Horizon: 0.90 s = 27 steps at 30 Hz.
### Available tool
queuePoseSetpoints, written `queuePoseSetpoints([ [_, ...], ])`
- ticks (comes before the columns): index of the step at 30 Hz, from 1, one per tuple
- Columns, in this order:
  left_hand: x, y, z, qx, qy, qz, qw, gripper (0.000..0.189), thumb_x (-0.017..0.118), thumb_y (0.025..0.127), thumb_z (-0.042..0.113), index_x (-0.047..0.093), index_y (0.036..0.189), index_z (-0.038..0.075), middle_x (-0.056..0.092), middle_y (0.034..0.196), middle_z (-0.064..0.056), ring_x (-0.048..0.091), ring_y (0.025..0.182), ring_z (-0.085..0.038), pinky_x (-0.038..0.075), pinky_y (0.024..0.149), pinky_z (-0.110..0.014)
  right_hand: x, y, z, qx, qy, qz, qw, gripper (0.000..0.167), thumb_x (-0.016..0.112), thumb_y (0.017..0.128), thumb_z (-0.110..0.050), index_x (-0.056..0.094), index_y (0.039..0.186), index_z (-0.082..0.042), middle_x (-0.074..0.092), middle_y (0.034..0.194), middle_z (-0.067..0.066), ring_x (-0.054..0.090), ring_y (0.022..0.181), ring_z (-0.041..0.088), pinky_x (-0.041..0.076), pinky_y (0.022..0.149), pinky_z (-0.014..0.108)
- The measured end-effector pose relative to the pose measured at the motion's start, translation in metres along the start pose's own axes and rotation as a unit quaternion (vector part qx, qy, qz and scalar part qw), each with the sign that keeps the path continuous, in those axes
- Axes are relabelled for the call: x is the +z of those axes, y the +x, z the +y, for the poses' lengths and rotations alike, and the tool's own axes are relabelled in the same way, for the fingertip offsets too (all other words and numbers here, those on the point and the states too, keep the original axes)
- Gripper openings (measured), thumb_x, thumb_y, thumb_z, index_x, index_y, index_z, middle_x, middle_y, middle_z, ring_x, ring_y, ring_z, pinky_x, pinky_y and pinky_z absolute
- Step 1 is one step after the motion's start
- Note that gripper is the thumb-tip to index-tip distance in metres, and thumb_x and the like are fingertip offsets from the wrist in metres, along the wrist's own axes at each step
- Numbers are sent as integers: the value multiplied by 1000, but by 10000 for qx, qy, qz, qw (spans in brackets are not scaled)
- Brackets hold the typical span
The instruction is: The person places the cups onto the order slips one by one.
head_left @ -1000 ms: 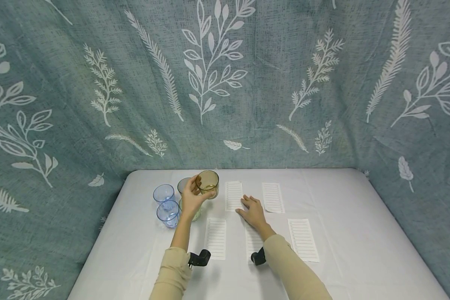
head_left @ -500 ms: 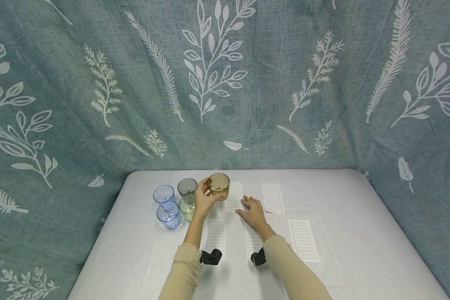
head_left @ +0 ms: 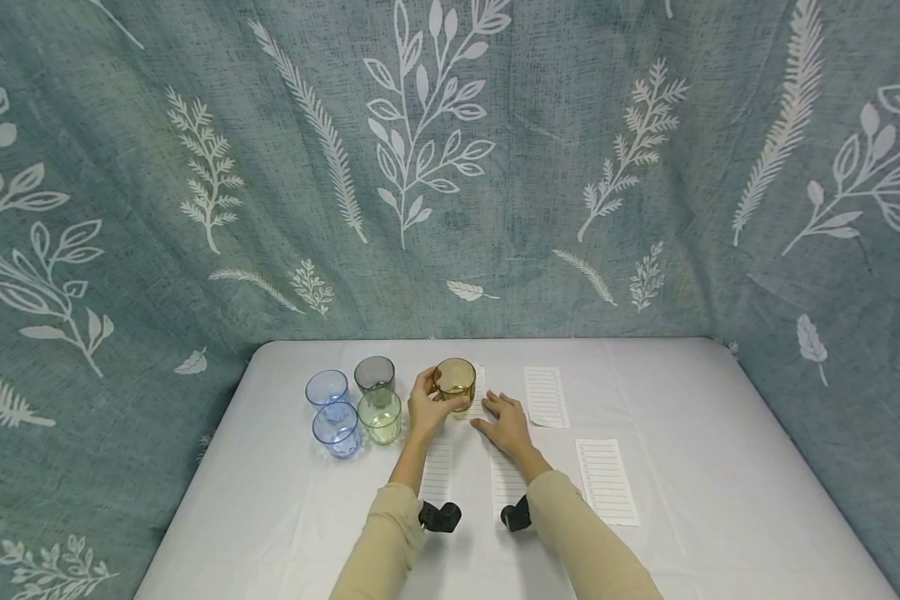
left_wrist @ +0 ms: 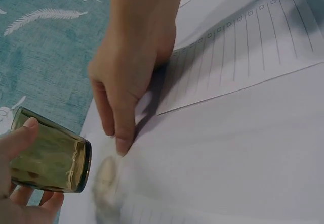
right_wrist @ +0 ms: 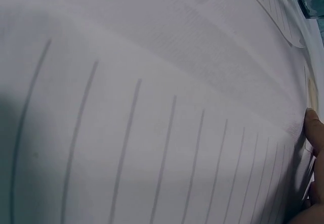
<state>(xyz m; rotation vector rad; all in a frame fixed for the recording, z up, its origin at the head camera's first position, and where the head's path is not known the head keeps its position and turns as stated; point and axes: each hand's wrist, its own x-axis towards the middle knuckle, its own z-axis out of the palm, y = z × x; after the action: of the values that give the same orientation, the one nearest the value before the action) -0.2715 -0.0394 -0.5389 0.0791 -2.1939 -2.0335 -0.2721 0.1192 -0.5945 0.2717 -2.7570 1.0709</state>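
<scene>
My left hand holds an amber glass tumbler by its side, thumb in front and fingers behind. The tumbler hangs over the back left lined paper sheet. In the left wrist view the amber tumbler is apart from its tinted shadow on the white cloth. Fingers down at that sheet's right edge, my right hand rests just beside the tumbler. Its thumb shows at the right edge of the right wrist view.
Left of my hands stand two blue tumblers, a grey tumbler and a green tumbler, close together. More lined sheets lie at the back right, front left, front middle and front right. A patterned curtain hangs behind the table.
My left hand has carried the amber tumbler rightward and lower, from beside the grey and green tumblers to over the back left sheet. The right hand has stayed in place.
</scene>
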Motion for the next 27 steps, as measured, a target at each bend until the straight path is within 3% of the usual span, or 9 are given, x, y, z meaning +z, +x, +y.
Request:
queuePoseSetpoints([
  [8, 11, 2, -5, -25, 205, 133, 9997, 73, 83, 67, 3, 47, 131, -1, 52, 131, -24, 54, 113, -38, 47, 95, -47, 1, 0, 2, -31, 6, -4, 10000, 49, 76, 79, -22, 62, 116, 7, 55, 130, 21, 43, 124, 44, 34, 104, 54],
  [17, 18, 5, -9, -161, 418, 149, 9989, 75, 83, 68, 5, 46, 133, -1, 52, 133, -23, 51, 119, -36, 46, 96, -46, -1, 0, -1, -15, 95, -18, 10000, 50, 76, 78, -21, 61, 116, 8, 54, 130, 22, 43, 123, 45, 34, 104, 54],
  [27, 23, 11, -13, -95, 462, 169, 9987, 74, 83, 67, 2, 47, 132, -2, 54, 130, -23, 53, 117, -36, 45, 97, -48, 2, 2, 2, 150, -35, -116, 9998, 52, 75, 79, -23, 60, 121, 6, 53, 132, 19, 42, 126, 42, 32, 106, 53],
])
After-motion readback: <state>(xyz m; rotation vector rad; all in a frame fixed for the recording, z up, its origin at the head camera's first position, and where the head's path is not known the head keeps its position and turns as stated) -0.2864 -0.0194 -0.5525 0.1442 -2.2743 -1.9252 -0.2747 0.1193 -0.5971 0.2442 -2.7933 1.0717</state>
